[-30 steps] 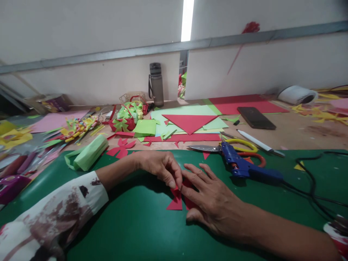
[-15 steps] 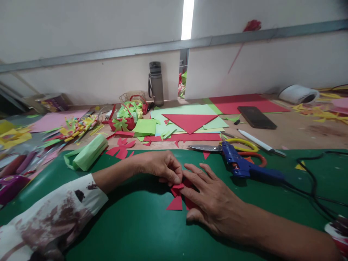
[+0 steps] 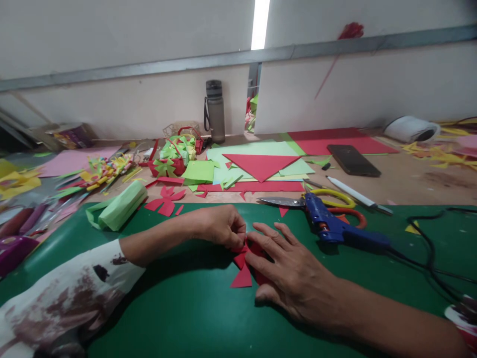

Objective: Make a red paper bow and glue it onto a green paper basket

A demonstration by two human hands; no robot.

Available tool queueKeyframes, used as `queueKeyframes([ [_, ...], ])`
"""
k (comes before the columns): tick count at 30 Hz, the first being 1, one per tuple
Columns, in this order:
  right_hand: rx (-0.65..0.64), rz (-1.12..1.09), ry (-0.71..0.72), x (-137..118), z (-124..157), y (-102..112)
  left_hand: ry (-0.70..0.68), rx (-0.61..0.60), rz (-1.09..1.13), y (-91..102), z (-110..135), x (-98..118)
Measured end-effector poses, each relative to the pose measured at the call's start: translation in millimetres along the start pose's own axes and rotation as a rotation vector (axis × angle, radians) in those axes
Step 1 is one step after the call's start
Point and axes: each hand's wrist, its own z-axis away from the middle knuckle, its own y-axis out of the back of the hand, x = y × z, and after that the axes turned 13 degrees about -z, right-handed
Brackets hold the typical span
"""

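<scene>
On the green mat [image 3: 179,318] lies a red paper bow [image 3: 243,276], its pointed tail showing and its right side mostly covered. My left hand [image 3: 227,228] is closed in a pinch at the bow's upper left end, with fingertips curled out of sight. My right hand [image 3: 290,271] lies flat over the right part of the bow, fingers spread and pressing it down. A blue glue gun [image 3: 335,228] rests to the right of that hand, beside scissors [image 3: 283,201] with yellow and orange handles. Red petal-shaped cutouts [image 3: 166,200] lie beyond my left wrist.
A light green paper roll [image 3: 122,206] sits at the left. Behind are a red paper triangle [image 3: 263,165], small paper baskets [image 3: 167,166], a grey bottle [image 3: 216,114], a phone [image 3: 352,160] and a white marker [image 3: 350,193]. The glue gun's black cable [image 3: 428,248] crosses the right side.
My left hand has shifted slightly left, and more of the bow's centre shows. The bow's tail has turned a little. My right hand stays in place.
</scene>
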Motion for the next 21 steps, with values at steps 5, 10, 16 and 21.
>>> queueKeyframes([
  [5,0.015,0.041,0.018,-0.4,0.8,0.0,-0.004,0.044,-0.104,-2.3,-0.4,-1.4],
  [10,0.048,0.078,0.055,-0.7,0.8,-0.6,-0.037,0.065,-0.136,-3.6,-1.0,-1.7],
  [16,0.096,0.113,0.088,-3.2,0.6,-3.0,-0.058,0.032,-0.079,-2.7,-1.4,-3.2],
  [21,0.084,0.116,0.080,-4.9,1.3,-3.5,-0.033,0.034,-0.060,-3.1,-2.2,-3.0],
])
